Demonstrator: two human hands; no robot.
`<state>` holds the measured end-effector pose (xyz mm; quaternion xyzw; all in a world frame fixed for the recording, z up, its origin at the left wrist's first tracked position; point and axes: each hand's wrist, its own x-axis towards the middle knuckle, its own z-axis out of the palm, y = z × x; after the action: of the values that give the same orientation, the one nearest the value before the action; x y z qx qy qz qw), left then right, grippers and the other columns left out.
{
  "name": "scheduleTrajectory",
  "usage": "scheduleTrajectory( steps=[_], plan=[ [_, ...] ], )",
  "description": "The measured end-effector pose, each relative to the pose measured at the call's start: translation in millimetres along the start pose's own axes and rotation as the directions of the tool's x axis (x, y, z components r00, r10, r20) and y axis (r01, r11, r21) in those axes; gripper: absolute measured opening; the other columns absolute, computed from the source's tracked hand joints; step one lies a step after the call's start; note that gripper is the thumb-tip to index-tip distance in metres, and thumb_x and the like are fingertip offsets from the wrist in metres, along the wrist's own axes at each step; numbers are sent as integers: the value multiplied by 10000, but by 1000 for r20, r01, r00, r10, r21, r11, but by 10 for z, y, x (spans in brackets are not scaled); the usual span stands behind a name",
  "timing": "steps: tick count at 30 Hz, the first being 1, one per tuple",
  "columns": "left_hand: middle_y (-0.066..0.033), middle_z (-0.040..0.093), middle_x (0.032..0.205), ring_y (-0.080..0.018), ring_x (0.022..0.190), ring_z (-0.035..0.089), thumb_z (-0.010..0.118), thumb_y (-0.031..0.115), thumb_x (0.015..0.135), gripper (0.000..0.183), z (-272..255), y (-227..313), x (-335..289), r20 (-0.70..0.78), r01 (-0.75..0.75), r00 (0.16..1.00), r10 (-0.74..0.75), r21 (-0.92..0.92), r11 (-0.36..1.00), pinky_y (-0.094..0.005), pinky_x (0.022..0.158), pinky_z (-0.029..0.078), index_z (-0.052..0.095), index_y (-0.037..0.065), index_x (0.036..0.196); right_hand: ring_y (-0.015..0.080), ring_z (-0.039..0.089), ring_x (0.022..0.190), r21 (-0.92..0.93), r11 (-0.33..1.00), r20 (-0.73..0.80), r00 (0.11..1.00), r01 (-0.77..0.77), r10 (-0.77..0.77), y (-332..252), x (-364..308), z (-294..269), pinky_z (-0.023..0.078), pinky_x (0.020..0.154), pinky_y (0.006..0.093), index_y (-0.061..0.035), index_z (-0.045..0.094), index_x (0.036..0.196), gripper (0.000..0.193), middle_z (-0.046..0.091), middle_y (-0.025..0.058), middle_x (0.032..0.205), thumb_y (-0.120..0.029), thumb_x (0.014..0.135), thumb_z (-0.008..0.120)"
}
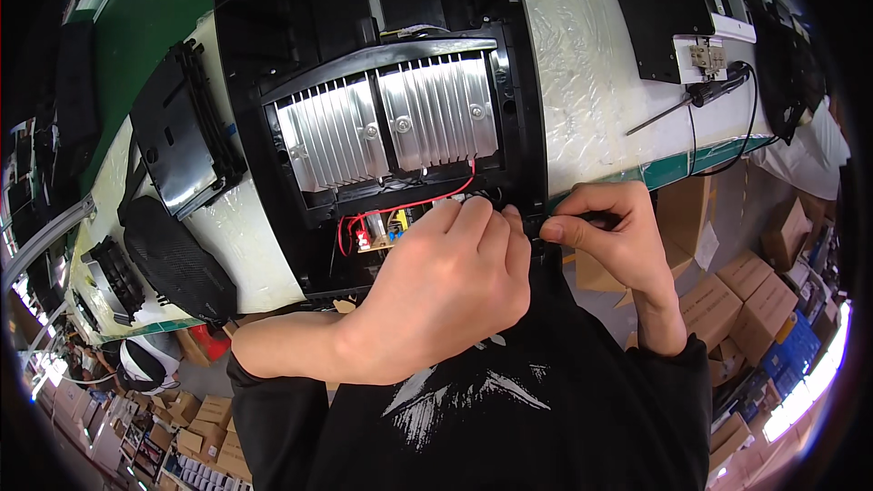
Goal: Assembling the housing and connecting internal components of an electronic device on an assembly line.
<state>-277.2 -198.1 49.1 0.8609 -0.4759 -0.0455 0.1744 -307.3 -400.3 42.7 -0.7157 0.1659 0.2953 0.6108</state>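
A large black plastic housing (527, 109) lies in front of me. Two silver finned heat sinks (436, 114) are screwed down inside it. Below them, red wires (414, 204) run to a small circuit board (389, 231), partly covered by my left hand (459, 268). That hand is closed, fingertips pinched at the housing's near right corner; whatever they grip is hidden. Just to its right, my right hand (605, 225) pinches thumb against forefinger beside the same corner. Something dark shows between its fingers, perhaps a black wire, but its kind is unclear.
Left of the housing lie a black plastic cover (177, 145) and a black mesh-textured piece (177, 259). To the right are a screwdriver (714, 89) with a cable and a black panelled unit (659, 14). Cardboard boxes (727, 286) stand beyond the bench's green edge (668, 166).
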Motion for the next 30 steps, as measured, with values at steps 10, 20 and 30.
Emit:
scheduleTrajectory(
  steps=[10, 20, 30],
  plan=[
    [-28, 505, 658, -152, 660, 497, 620, 59, 664, 206, -19, 108, 103, 107, -68, 992, 61, 55, 996, -252, 581, 443, 632, -46, 841, 88, 604, 639, 49, 996, 49, 997, -68, 66, 138, 94, -147, 465, 585, 207, 66, 660, 741, 65, 658, 72, 686, 21, 741, 707],
    [-44, 503, 648, -174, 675, 527, 603, 62, 642, 237, -60, 135, 21, 58, -30, 998, 16, 240, 970, -286, 578, 448, 609, -45, 853, 58, 595, 665, 303, 942, 71, 982, 146, -175, 278, 158, -14, 441, 590, 167, 21, 673, 764, 68, 663, 50, 725, -35, 781, 708],
    [-103, 574, 618, -250, 662, 583, 602, 42, 698, 54, -28, -14, 160, 75, -76, 994, 76, -2, 997, -348, 583, 480, 590, -11, 703, 27, 458, 539, 180, 978, 49, 992, 107, -118, 386, 216, -130, 329, 492, 180, -32, 657, 743, 133, 559, -36, 603, -144, 770, 723]
  ],
)
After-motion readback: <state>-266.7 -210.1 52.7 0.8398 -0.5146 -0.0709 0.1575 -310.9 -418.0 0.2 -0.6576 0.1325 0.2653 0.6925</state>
